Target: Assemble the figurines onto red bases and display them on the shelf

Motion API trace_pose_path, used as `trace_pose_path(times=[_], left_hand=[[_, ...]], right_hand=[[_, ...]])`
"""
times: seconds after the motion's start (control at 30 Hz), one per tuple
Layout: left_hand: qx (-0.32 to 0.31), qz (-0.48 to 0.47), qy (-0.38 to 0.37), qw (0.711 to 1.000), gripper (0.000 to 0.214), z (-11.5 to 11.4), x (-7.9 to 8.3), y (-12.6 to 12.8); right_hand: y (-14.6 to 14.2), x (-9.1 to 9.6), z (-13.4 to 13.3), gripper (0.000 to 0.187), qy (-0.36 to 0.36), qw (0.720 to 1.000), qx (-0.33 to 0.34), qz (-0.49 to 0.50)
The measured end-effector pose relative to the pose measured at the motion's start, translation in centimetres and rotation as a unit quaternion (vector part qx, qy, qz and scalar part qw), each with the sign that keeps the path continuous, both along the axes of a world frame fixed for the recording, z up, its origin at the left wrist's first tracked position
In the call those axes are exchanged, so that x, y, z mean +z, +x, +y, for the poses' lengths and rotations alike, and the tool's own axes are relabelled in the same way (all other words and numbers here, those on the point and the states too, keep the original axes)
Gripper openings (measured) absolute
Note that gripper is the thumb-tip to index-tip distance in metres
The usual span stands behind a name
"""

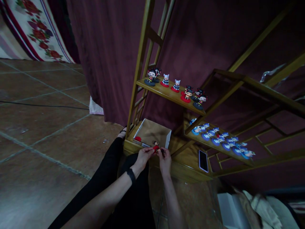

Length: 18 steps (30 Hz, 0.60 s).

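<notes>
My left hand point(145, 156) is closed in a pinch on a small red base point(156, 148). Beside it my right hand point(165, 156) grips a small dark figurine point(159, 150), partly hidden by the fingers. The two pieces meet between my fingertips; whether they are joined I cannot tell. Both hands are at the near edge of an open cardboard box point(152, 128) on the lowest shelf. Inside the box lie a red round piece point(138, 139) and another small figurine point(155, 143) close to my fingers.
A wooden display rack point(170, 93) holds several black-haired and white-haired figurines on its upper shelf. Several blue-and-white figurines point(214, 132) crowd a lower shelf. A phone point(203, 161) lies at the right on the bottom board. Behind hangs a dark curtain point(107, 63).
</notes>
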<state>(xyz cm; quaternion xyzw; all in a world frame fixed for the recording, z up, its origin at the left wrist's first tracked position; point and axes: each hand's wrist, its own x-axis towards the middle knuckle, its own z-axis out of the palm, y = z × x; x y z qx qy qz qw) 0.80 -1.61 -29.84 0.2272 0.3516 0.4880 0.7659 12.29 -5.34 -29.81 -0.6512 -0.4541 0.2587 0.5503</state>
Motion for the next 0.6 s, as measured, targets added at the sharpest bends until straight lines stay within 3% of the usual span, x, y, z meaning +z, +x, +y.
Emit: trace_pose_path(times=[0.1, 0.2, 0.6], left_hand=[[-0.001, 0.004, 0.001, 1.000, 0.028, 0.1, 0.0, 0.0], [0.002, 0.002, 0.002, 1.000, 0.026, 0.1, 0.0, 0.0], [-0.006, 0.019, 0.014, 1.000, 0.029, 0.7, -1.0, 0.0]], right_hand=[[-0.2, 0.7, -0.3, 0.023, 0.001, 0.993, 0.008, -0.117], [-0.3, 1.3, -0.4, 0.020, 0.005, 0.985, 0.029, -0.170], [0.4, 0.9, 0.4, 0.021, 0.007, 0.983, 0.050, -0.177]])
